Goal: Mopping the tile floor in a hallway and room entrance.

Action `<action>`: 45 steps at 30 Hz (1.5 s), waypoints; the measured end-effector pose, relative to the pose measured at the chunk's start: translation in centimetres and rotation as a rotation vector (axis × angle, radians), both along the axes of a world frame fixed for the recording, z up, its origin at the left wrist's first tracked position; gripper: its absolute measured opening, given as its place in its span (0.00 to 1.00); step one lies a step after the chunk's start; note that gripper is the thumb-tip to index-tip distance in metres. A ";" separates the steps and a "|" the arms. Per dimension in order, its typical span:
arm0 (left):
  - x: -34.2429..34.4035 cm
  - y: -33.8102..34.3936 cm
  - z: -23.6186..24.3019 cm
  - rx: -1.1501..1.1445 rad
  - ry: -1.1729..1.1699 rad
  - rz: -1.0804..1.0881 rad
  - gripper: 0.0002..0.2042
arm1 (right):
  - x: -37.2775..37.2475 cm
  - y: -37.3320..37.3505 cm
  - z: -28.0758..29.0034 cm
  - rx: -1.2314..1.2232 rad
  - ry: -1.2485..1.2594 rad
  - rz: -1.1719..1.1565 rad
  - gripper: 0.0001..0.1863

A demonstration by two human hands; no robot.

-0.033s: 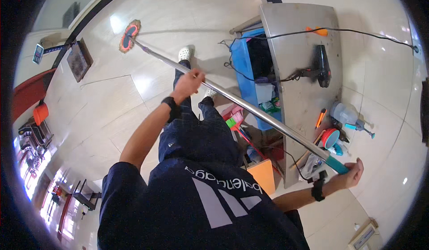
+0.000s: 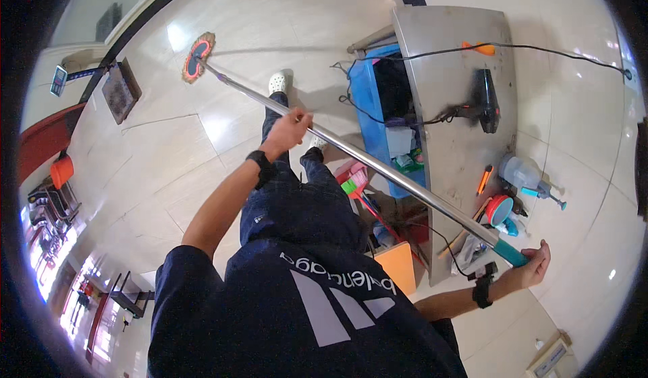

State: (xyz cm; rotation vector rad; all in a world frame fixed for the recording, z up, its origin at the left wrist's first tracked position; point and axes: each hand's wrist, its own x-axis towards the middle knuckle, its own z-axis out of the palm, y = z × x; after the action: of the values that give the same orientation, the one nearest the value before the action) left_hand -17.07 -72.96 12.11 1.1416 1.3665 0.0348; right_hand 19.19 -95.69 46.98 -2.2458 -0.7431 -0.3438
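Note:
My left hand (image 2: 289,129) grips the middle of a long steel mop pole (image 2: 378,169), which runs diagonally across the view. My right hand (image 2: 532,266) holds the teal grip (image 2: 506,252) at the pole's lower-right end. At the far end, a mop head (image 2: 198,57) with tan fringe and a red-edged oval pad lies on the tiled floor (image 2: 169,135). My white clogs (image 2: 278,81) stand just below the pole, near the mop head's right.
On the right, a metal cabinet (image 2: 445,34) holds a blue bin (image 2: 371,98), a black hair dryer (image 2: 486,101), cord, spray bottle (image 2: 520,175) and red bowl (image 2: 499,209). A red dustpan (image 2: 354,175) and orange board (image 2: 395,266) lie below it. A flat plate (image 2: 118,91) and furniture are left.
The mop head has shifted very slightly right and toward me, and both hands have moved a few pixels with the pole.

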 end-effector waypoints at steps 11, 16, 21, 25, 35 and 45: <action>-17.5 7.1 -12.4 0.572 0.173 0.233 0.21 | -12.9 10.9 -4.9 -0.577 0.304 0.629 0.13; -20.4 13.0 -6.6 0.210 0.201 0.482 0.23 | -19.9 20.5 -15.4 -0.663 0.721 0.904 0.13; -21.9 15.8 -5.8 0.174 0.162 0.724 0.25 | -26.4 25.0 -17.8 -0.679 0.567 1.215 0.18; -22.4 15.6 -6.2 0.156 0.259 0.727 0.23 | -25.6 23.6 -17.6 -0.820 0.669 1.264 0.22; -10.9 2.6 -7.6 -0.250 0.111 0.591 0.16 | -10.6 7.7 -14.1 -1.265 1.058 1.003 0.18; -5.4 -0.4 -4.9 -0.298 -0.037 0.548 0.14 | -6.4 5.8 -9.1 -1.187 0.939 0.897 0.24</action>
State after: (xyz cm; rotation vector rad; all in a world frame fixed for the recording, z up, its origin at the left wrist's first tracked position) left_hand -22.50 -73.33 7.16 0.4965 1.5561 0.2375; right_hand 12.78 -89.90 37.86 -2.2356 -1.4479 1.8444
